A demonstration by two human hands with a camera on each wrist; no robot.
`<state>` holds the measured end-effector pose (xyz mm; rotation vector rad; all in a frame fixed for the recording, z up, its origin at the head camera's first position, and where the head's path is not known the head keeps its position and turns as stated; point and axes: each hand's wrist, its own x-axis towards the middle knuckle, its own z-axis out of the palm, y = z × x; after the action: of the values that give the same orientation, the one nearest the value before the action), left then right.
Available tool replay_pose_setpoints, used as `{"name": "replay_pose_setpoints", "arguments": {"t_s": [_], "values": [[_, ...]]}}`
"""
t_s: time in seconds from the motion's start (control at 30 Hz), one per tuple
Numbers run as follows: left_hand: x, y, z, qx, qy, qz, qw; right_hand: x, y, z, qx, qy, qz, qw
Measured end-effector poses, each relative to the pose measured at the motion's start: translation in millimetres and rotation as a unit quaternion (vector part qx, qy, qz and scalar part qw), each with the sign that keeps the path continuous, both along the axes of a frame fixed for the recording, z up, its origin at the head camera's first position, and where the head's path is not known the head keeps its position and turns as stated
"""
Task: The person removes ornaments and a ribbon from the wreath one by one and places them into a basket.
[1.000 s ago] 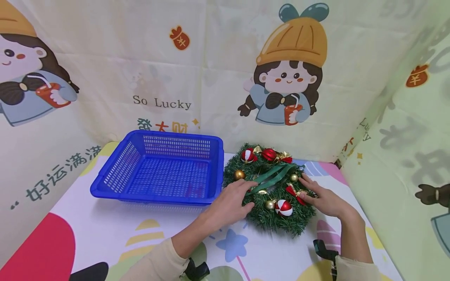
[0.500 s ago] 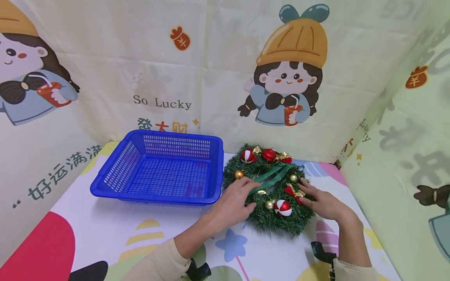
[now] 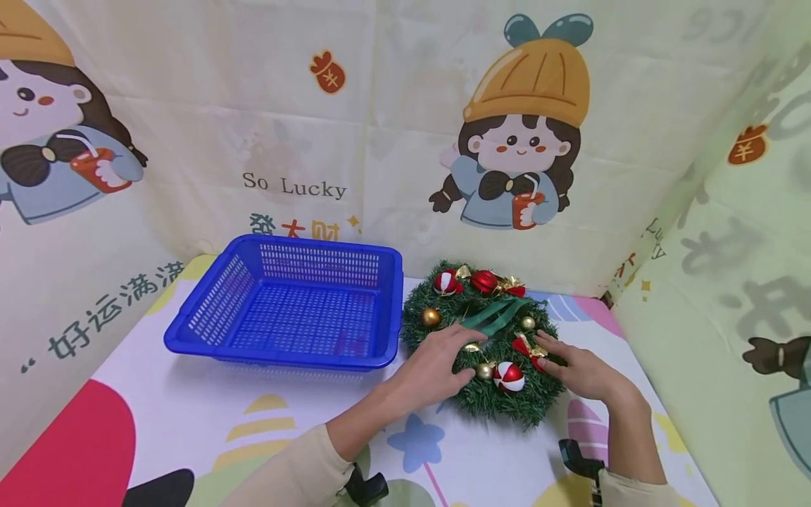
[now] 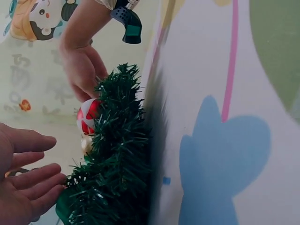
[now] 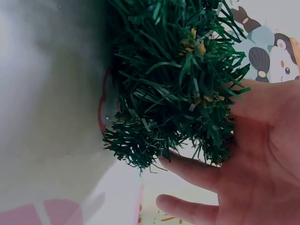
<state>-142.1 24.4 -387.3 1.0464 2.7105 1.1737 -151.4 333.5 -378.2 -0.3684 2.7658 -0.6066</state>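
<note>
A green Christmas wreath [image 3: 507, 410] lies flat on the table, trimmed with baubles and bows. Across its centre runs a green ribbon [image 3: 497, 315]. My left hand [image 3: 434, 367] reaches over the wreath's near-left part; its fingers are extended and apart in the left wrist view, fingertips right at the green ribbon and needles. On the wreath's right side rests my right hand [image 3: 586, 367], beside a red bow [image 3: 521, 345]. Seen from the right wrist, the fingers [image 5: 190, 171] of that hand are spread along the needles. Close between the hands sits a red-and-white bauble [image 3: 509, 377].
A blue plastic basket [image 3: 279, 360] with slotted walls stands left of the wreath, its right rim close to the needles. Behind the table [image 3: 190, 415] rises a printed cloth backdrop [image 3: 393, 141], and another cloth side closes off the right.
My left hand has slid slightly right and inward over the wreath, off the ribbon's left end. My right hand stays at the right side with little movement.
</note>
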Motion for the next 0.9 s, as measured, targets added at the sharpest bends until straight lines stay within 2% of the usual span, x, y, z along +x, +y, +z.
{"name": "replay_pose_setpoints", "arguments": {"t_s": [0.17,0.47,0.57,0.77,0.9], "values": [[-3.4,5.4,-4.9,-0.003,0.0,-0.026,0.9996,-1.0,0.7,-1.7,-0.009,-0.006,-0.001,0.9999],[-6.1,12.5,-13.9,-0.025,-0.02,-0.022,0.9993,-3.7,0.6,-4.8,-0.015,-0.01,0.002,0.9998],[-6.2,14.1,-14.3,-0.028,-0.013,-0.019,0.9993,-4.0,1.1,-3.7,-0.012,-0.008,0.002,0.9999],[-3.2,16.5,-11.1,-0.016,0.024,-0.027,0.9992,-3.5,1.5,-3.9,-0.01,-0.013,-0.001,0.9999],[-1.8,17.6,-8.6,-0.004,0.022,-0.041,0.9989,-4.1,2.1,-5.0,-0.011,-0.011,-0.001,0.9999]]}}
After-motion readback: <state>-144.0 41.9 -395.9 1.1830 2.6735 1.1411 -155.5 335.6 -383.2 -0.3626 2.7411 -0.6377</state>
